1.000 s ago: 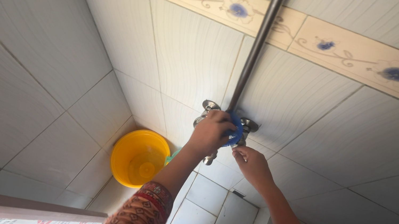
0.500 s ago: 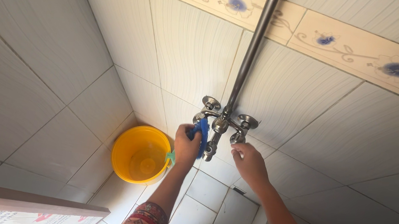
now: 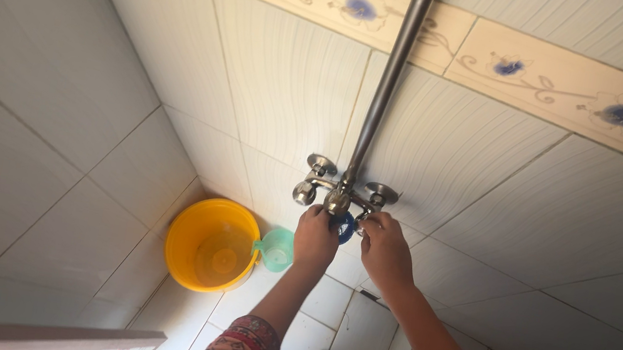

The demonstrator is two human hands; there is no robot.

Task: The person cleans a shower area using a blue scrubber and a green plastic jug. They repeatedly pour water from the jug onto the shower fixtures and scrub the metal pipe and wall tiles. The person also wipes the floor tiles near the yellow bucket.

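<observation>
pipe (image 3: pixel 384 86) above tap (image 3: pixel 337 196), bucket (image 3: pixel 214 246) below — left

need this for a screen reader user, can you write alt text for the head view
Seen from above, a person's left hand presses a blue scrub pad under a chrome wall tap while the right hand grips beside it. A yellow bucket and green mug sit on the tiled floor below.

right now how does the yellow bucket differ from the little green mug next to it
The yellow bucket is far larger than the green mug. The bucket stands on the floor under the tap; the mug hangs on the bucket's rim by its handle. The bucket is opaque yellow, the mug pale, translucent green. Both are round, open-topped and look like plastic.
</observation>
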